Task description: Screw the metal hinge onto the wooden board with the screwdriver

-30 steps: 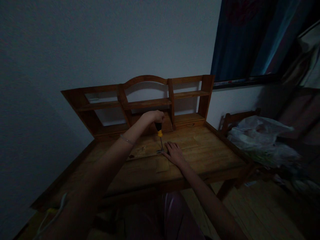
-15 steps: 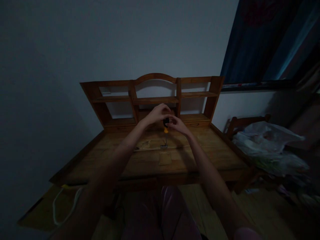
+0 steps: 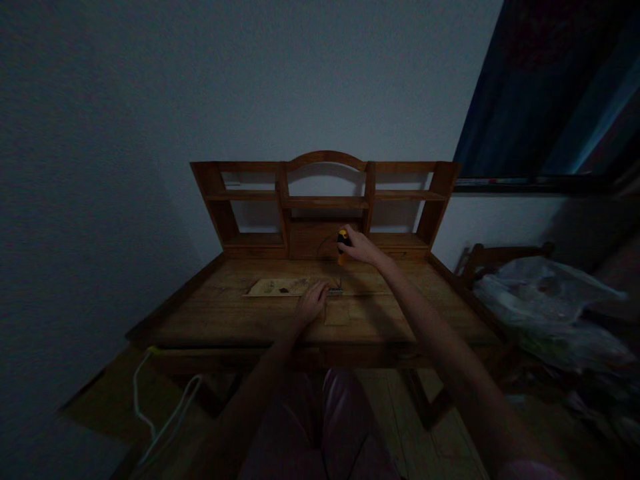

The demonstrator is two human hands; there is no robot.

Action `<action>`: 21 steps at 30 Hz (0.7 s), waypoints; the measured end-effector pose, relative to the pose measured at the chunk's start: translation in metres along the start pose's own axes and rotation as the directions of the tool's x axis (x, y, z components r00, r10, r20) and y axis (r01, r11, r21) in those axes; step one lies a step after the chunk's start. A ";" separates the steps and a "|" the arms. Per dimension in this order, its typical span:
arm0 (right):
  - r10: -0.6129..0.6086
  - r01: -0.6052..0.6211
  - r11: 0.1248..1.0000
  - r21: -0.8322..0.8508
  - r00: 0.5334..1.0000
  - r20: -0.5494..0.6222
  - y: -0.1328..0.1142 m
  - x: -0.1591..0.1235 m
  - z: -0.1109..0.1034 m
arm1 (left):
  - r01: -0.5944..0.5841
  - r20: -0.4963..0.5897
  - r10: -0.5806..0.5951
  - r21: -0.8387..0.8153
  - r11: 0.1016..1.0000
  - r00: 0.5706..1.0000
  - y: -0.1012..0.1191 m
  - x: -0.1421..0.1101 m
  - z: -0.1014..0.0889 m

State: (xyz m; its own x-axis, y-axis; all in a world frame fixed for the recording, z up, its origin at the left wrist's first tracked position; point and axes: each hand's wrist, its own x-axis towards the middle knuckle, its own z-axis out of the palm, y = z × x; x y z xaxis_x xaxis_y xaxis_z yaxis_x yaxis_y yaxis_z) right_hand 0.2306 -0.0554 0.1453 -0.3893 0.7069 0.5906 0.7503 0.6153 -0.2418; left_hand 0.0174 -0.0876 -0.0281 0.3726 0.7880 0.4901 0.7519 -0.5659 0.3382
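Observation:
My right hand (image 3: 359,245) is closed around the black-and-yellow handle of a screwdriver (image 3: 342,257), which stands roughly upright over the desk. Its shaft runs down to a small grey metal piece (image 3: 335,291) on the wooden desktop; whether the tip touches it is too dark to tell. My left hand (image 3: 312,301) lies low on the desk, its fingers bent at the left end of that metal piece and seeming to hold it. Left of this hand is a pale, worn strip of wood (image 3: 270,287) with dark marks. A lighter rectangular patch (image 3: 337,315) shows just in front of the metal piece.
A wooden shelf unit (image 3: 327,202) rises along the back of the desk (image 3: 210,323), against the wall. Plastic bags (image 3: 540,287) are heaped at the right beside a wooden chair-like frame (image 3: 510,253). A white cord (image 3: 137,393) hangs at the lower left.
My left hand has come down from the top of the screwdriver to the metal piece. My right hand now grips the handle alone. The view has shifted slightly.

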 end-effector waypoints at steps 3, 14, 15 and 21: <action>0.019 -0.011 0.995 -0.101 0.997 0.075 -0.007 0.003 -0.012 | -0.103 -0.073 0.101 -0.030 0.994 0.992 -0.006 -0.001 0.014; 0.107 -0.016 0.922 -0.388 0.971 0.215 -0.026 0.023 -0.033 | -0.156 -0.129 0.157 0.019 0.988 0.979 -0.008 -0.005 0.020; 0.109 -0.015 0.917 -0.399 0.970 0.215 -0.027 0.024 -0.033 | -0.155 -0.128 0.156 0.021 0.988 0.979 -0.009 -0.005 0.020; 0.136 -0.016 0.899 -0.438 0.960 0.245 -0.030 0.032 -0.028 | -0.150 -0.125 0.155 0.044 0.988 0.980 -0.005 -0.006 0.016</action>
State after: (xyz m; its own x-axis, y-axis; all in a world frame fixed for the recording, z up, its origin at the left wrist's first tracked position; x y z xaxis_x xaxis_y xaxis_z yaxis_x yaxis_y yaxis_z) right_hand 0.2106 -0.0610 0.1928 -0.4024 0.8478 0.3455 0.9145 0.3892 0.1103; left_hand 0.0199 -0.0852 -0.0458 0.4134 0.6544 0.6331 0.7106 -0.6666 0.2249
